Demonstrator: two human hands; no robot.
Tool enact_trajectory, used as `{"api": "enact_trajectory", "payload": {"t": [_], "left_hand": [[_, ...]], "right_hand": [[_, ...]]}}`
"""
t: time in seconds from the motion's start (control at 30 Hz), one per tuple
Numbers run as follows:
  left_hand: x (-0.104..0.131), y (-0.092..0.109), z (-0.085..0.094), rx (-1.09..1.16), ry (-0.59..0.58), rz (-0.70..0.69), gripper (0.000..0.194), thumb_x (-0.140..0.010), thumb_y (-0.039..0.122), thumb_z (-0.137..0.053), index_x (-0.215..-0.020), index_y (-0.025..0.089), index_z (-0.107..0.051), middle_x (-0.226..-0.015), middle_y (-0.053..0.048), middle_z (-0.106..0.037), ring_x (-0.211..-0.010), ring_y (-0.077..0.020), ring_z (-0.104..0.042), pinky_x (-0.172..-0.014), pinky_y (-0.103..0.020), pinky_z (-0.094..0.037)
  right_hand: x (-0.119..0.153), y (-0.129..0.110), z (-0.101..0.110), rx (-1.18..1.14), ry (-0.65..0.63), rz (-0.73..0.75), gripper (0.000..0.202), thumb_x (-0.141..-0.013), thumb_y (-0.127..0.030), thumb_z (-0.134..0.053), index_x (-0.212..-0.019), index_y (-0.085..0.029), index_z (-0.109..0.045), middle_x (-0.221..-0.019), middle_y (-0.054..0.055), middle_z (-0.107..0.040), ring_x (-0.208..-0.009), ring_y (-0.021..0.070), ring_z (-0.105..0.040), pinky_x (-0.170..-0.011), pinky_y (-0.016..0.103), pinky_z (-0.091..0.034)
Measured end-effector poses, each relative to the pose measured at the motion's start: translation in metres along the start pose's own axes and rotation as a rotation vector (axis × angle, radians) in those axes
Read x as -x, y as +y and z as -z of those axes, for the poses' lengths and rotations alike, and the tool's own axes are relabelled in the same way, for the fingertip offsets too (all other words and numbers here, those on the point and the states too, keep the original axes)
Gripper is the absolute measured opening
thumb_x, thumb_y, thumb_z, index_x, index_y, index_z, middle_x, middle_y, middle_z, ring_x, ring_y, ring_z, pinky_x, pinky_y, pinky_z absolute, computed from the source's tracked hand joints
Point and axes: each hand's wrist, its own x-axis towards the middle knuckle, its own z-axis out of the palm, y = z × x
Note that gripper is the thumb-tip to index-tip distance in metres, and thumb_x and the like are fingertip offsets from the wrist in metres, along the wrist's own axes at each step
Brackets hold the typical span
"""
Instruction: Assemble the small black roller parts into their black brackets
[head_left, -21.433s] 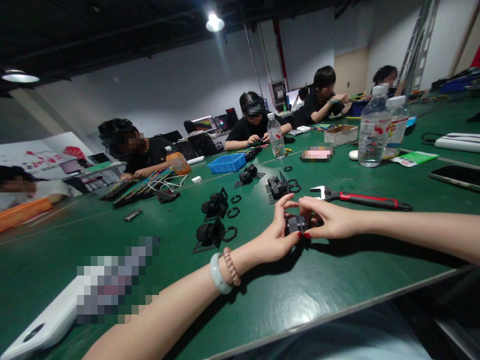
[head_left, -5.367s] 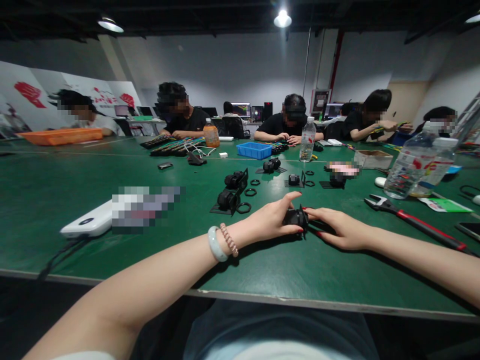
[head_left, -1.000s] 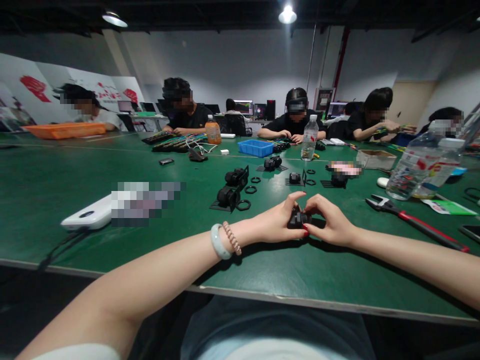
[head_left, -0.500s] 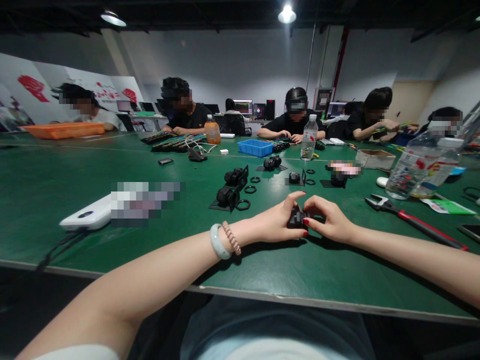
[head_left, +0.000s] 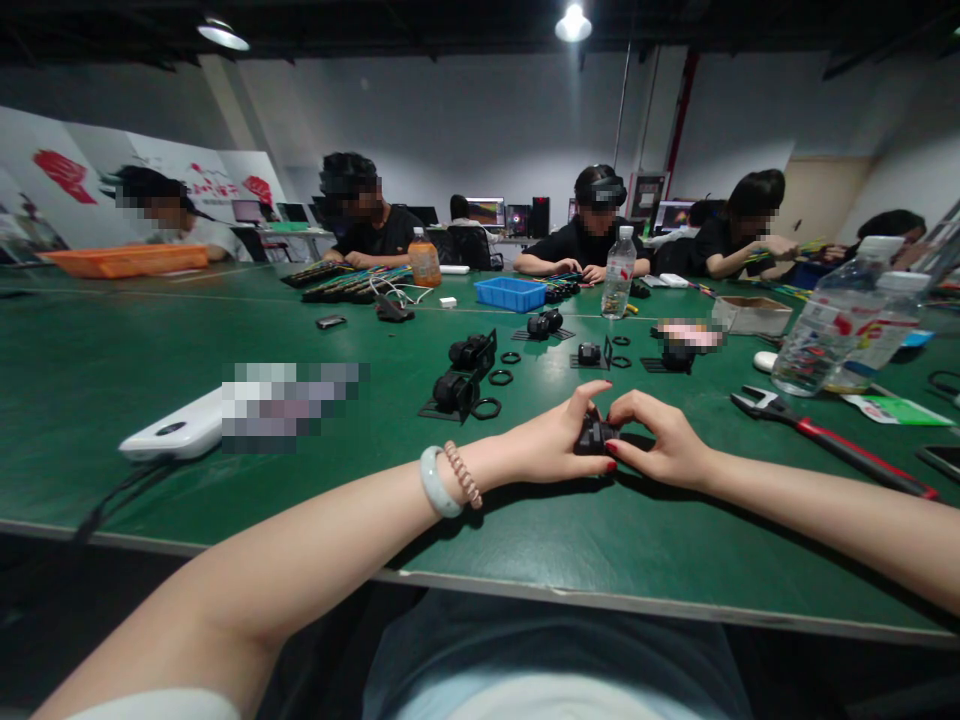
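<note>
A small black ribbed fitting [head_left: 594, 432] rests on the green tabletop between my hands. My left hand [head_left: 559, 440] is closed around its left side, thumb along the near edge and a finger arched over the top. With thumb and forefinger, my right hand [head_left: 660, 440] pinches the fitting's right end. The fingers cover much of the part, so its full shape is hidden. Beyond my hands stand similar black fittings on slotted plates [head_left: 454, 392], with loose black ring nuts [head_left: 487, 408] beside them.
Pliers with red-black handles [head_left: 832, 440] lie right of my right hand. Clear plastic bottles [head_left: 821, 330] stand behind them. A white power bank [head_left: 176, 425] with a cable lies left. Farther back are a blue tray [head_left: 511, 293], an orange tray [head_left: 124, 261] and several seated people.
My hands keep almost the same hold on the black fitting. Across the table, a person with a headband has turned their head slightly to the right.
</note>
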Motion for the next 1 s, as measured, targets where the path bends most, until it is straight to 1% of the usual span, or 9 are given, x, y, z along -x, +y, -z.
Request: {"api": "enact_trajectory", "payload": {"t": [0.13,0.37,0.6,0.9,1.0], "left_hand": [[0.0002,-0.0008,-0.0005,0.01,0.012,0.002,0.077,-0.071,0.031,-0.059,-0.129,0.023,-0.009,-0.094,-0.004,-0.05,-0.071,-0.0124,-0.051,-0.068,-0.028,-0.043],[0.0002,-0.0014,0.0002,-0.008,-0.003,-0.007,0.077,-0.072,0.031,-0.059,-0.129,0.022,-0.008,-0.095,-0.005,-0.05,-0.073,-0.0133,-0.052,-0.068,-0.028,-0.043],[0.0007,-0.0009,0.0005,-0.025,-0.012,0.012,0.078,-0.073,0.033,-0.058,-0.13,0.021,-0.007,-0.097,-0.006,-0.05,-0.074,-0.0144,-0.053,-0.069,-0.029,-0.044],[0.0006,0.0005,0.001,-0.026,-0.01,0.018,0.077,-0.072,0.036,-0.058,-0.129,0.021,-0.008,-0.095,-0.006,-0.051,-0.073,-0.0144,-0.053,-0.067,-0.029,-0.044],[0.0005,0.001,0.0012,-0.026,-0.009,0.021,0.077,-0.072,0.036,-0.058,-0.129,0.021,-0.008,-0.094,-0.006,-0.051,-0.072,-0.0145,-0.053,-0.067,-0.029,-0.044]], "right_hand": [[0.0005,-0.0004,0.0005,-0.005,0.008,-0.004,0.012,-0.076,-0.027,-0.054,-0.084,-0.02,-0.05,-0.082,0.006,-0.058,-0.077,0.0185,-0.055,-0.069,0.032,-0.047],[0.0013,0.0017,-0.0003,-0.043,-0.019,-0.101,0.013,-0.079,-0.028,-0.052,-0.088,-0.019,-0.053,-0.08,0.005,-0.06,-0.073,0.0178,-0.057,-0.064,0.03,-0.047],[-0.0009,0.0002,0.0003,-0.041,-0.035,-0.138,0.012,-0.081,-0.029,-0.05,-0.085,-0.019,-0.055,-0.078,0.004,-0.061,-0.07,0.0167,-0.057,-0.062,0.028,-0.045],[-0.0012,0.0026,-0.0003,-0.037,-0.002,-0.201,0.013,-0.082,-0.029,-0.048,-0.08,-0.018,-0.055,-0.072,0.003,-0.06,-0.062,0.0142,-0.054,-0.055,0.025,-0.041],[-0.0009,0.0031,-0.0007,-0.05,0.002,-0.218,0.014,-0.082,-0.03,-0.048,-0.081,-0.018,-0.055,-0.072,0.003,-0.059,-0.062,0.0141,-0.053,-0.056,0.025,-0.042]]}}
